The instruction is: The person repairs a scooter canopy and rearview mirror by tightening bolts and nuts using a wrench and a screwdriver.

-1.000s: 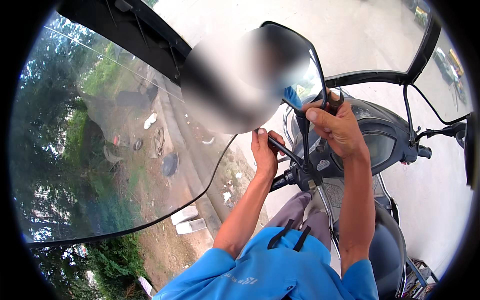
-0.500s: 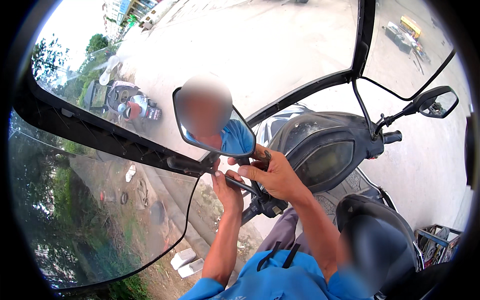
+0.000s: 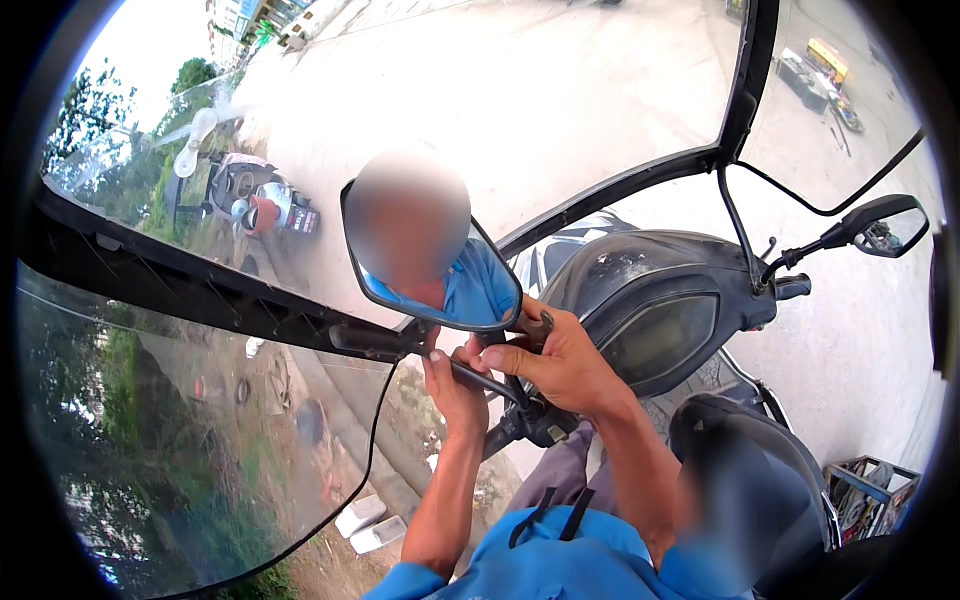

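Note:
A black-framed rearview mirror stands upright above the left handlebar of a scooter. Just beneath it, my right hand is closed, with a dark metal wrench showing between thumb and fingers; its far end is hidden behind the mirror. My left hand is closed around a thin black rod that runs from the canopy joint to the handlebar. The fingertips of both hands almost meet under the mirror, at its stem, which they partly cover.
A black canopy frame with a clear windshield spans ahead and left. The scooter's dash lies right of my hands, with the other mirror beyond. A tool crate sits lower right; another parked scooter stands ahead left.
My view has shifted slightly. The mirror sits a little lower and looks larger, and my right hand has dropped slightly with it. Both hands keep their grip.

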Available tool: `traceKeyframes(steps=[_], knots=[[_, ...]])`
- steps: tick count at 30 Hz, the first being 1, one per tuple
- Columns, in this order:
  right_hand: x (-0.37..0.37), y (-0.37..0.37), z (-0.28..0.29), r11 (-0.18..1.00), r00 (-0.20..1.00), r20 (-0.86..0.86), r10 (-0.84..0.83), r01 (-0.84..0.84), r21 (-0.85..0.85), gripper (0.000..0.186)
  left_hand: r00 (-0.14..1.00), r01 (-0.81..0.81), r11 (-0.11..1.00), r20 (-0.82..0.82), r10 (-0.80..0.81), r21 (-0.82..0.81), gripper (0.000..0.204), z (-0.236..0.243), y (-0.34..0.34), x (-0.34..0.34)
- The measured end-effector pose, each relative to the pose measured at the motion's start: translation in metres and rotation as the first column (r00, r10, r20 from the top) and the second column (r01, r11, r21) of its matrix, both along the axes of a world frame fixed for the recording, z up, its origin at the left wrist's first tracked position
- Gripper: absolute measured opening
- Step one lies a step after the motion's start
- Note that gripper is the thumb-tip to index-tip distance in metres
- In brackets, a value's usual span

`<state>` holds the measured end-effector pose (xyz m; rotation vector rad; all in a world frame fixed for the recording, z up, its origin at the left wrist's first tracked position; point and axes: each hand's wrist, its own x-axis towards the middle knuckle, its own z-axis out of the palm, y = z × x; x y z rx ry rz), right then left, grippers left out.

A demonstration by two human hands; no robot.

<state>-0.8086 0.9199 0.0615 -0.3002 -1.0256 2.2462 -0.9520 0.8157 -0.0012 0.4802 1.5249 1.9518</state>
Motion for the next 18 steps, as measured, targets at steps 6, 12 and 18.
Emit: traceKeyframes(steps=[6, 12, 18], knots=[[0.001, 0.007, -0.004, 0.998, 0.998, -0.010, 0.056, -0.056, 0.014, 0.036, 1.000, 0.024, 1.000, 0.020, -0.024, 0.000, 0.053, 0.002, -0.002, 0.003], [0.001, 0.015, 0.003, 0.980, 0.978, 0.068, 0.197, -0.198, 0.012, 0.042, 1.000, -0.001, 0.999, 0.011, 0.001, 0.037, 0.052, -0.008, 0.001, -0.003], [-0.007, 0.021, 0.006, 0.943, 0.945, 0.129, 0.300, -0.314, 0.113, 0.040, 0.999, -0.037, 0.997, 0.041, 0.034, 0.074, 0.050, -0.013, 0.001, -0.004]])
